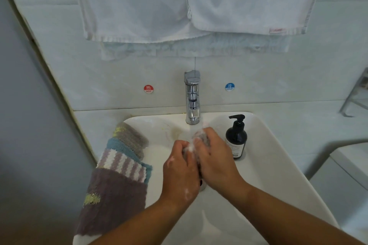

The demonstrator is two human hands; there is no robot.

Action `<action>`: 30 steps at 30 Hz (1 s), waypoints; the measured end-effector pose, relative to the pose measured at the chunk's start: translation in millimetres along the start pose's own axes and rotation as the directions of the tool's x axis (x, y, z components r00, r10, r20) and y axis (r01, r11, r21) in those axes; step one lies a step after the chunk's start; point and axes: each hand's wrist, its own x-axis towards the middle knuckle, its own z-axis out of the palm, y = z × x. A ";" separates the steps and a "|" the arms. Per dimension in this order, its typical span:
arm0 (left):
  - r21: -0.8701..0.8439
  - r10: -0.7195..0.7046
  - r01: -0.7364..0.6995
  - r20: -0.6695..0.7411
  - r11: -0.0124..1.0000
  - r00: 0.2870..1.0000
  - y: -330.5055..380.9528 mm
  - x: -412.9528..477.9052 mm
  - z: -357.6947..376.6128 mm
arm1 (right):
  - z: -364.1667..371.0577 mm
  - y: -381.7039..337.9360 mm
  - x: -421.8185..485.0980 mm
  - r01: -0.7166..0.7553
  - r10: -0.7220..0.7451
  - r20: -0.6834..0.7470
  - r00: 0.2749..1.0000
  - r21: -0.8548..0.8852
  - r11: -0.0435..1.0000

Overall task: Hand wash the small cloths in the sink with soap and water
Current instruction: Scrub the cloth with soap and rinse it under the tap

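Note:
Over the white sink [278, 165] my left hand [179, 173] and my right hand [215, 161] are pressed together around a small grey cloth [205, 138], both gripping it. White soap foam covers the cloth and my fingers. Most of the cloth is hidden between my hands. The chrome tap [192, 97] stands just behind them, and whether water runs from it is unclear. A dark pump bottle of soap [236, 139] stands on the sink's right side, close to my right hand. Several small cloths [121, 165], purple, striped, blue and grey, lie stacked along the sink's left rim.
Two white towels [179, 0] hang on the wall above the tap. Red hot [148, 89] and blue cold [229, 86] stickers flank the tap. A metal rack [356, 95] stands at the far right on the counter. A wall panel borders the sink on the left.

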 end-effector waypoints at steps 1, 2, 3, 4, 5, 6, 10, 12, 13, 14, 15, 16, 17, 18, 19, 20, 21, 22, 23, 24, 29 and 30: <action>0.000 0.014 -0.014 0.024 1.000 1.000 0.9 -2.6 1.0 | -0.2 4.0 3.5 -0.049 0.049 -0.039 0.998 0.022 0.999; 0.012 0.029 -0.029 0.028 1.000 0.999 1.9 -1.7 0.8 | 0.1 7.6 3.5 -0.102 0.104 -0.044 0.994 0.033 0.994; 0.026 0.036 -0.037 0.016 0.999 0.999 0.9 2.9 0.0 | 1.1 10.4 0.7 -0.137 0.137 -0.013 0.990 0.019 0.990; 0.034 0.033 -0.033 -0.009 0.999 0.999 -0.9 9.0 -1.9 | 2.2 11.1 -4.8 -0.144 0.144 0.043 0.989 -0.010 0.990; 0.039 0.018 -0.017 -0.035 0.999 0.999 -4.5 15.2 -3.9 | 3.4 9.7 -11.4 -0.132 0.134 0.100 0.986 -0.027 0.991; 0.039 -0.002 0.004 -0.056 0.999 0.998 -8.2 19.6 -5.1 | 3.8 5.7 -17.0 -0.107 0.111 0.144 0.983 -0.032 0.994; 0.003 -0.075 0.075 0.021 0.997 0.997 -19.6 12.0 -0.8 | -1.6 -2.6 -10.3 0.027 -0.021 0.100 0.995 -0.061 0.998; -0.017 -0.096 0.098 0.086 0.995 0.992 -19.6 4.8 1.2 | -3.6 5.5 -0.9 -0.034 0.037 0.034 0.999 -0.063 0.997; 0.007 -0.084 0.083 0.094 0.996 0.992 -17.8 4.3 0.6 | -3.1 11.7 1.0 -0.106 0.108 0.030 0.994 -0.066 0.992; 0.031 -0.072 0.069 0.092 0.997 0.993 -14.5 5.3 -1.1 | -1.5 17.3 0.7 -0.185 0.189 0.054 0.980 -0.072 0.980; 0.042 -0.066 0.063 0.084 0.997 0.994 -11.5 7.6 -3.3 | 0.7 21.3 -1.2 -0.242 0.250 0.094 0.964 -0.092 0.966; 0.035 -0.068 0.066 0.073 0.997 0.995 -9.4 10.5 -5.1 | 2.6 22.9 -4.6 -0.274 0.287 0.132 0.949 -0.112 0.955; 0.026 -0.071 0.070 0.060 0.997 0.996 -9.8 13.5 -6.2 | 3.7 21.7 -8.3 -0.277 0.295 0.163 0.942 -0.123 0.953; 0.024 -0.077 0.076 0.045 0.997 0.996 -12.2 16.1 -6.7 | 3.4 17.9 -11.3 -0.254 0.272 0.183 0.945 -0.115 0.960; 0.024 -0.091 0.090 0.038 0.996 0.995 -15.0 17.8 -6.7 | 2.3 11.3 -12.4 -0.217 0.230 0.191 0.954 -0.085 0.973; 0.012 -0.119 0.118 0.048 0.993 0.992 -19.1 18.5 -6.2 | 1.0 4.3 -11.6 -0.176 0.183 0.194 0.964 -0.056 0.983; -0.024 -0.162 0.164 0.077 0.986 0.984 -22.5 17.7 -5.4 | -1.1 -0.7 -9.0 -0.132 0.138 0.188 0.972 -0.047 0.990; -0.077 -0.210 0.221 0.121 0.972 0.970 -24.6 15.7 -4.3 | -2.8 -2.4 -5.4 -0.096 0.103 0.167 0.981 -0.045 0.994; -0.119 -0.246 0.267 0.170 0.956 0.954 -24.2 13.0 -3.1 | -3.4 -2.2 -0.7 -0.080 0.085 0.131 0.988 -0.038 0.996; -0.152 -0.260 0.294 0.208 0.944 0.943 -23.3 10.9 -2.0 | -3.7 0.2 3.1 -0.087 0.090 0.092 0.992 -0.037 0.996; -0.072 -0.146 0.159 0.156 0.985 0.977 -11.6 15.6 -7.5 | 1.2 18.0 -7.8 -0.270 0.287 0.151 0.946 -0.122 0.955; -0.047 -0.140 0.146 0.116 0.988 0.983 -11.5 19.2 -9.6 | 1.2 15.8 -13.8 -0.261 0.281 0.190 0.941 -0.127 0.957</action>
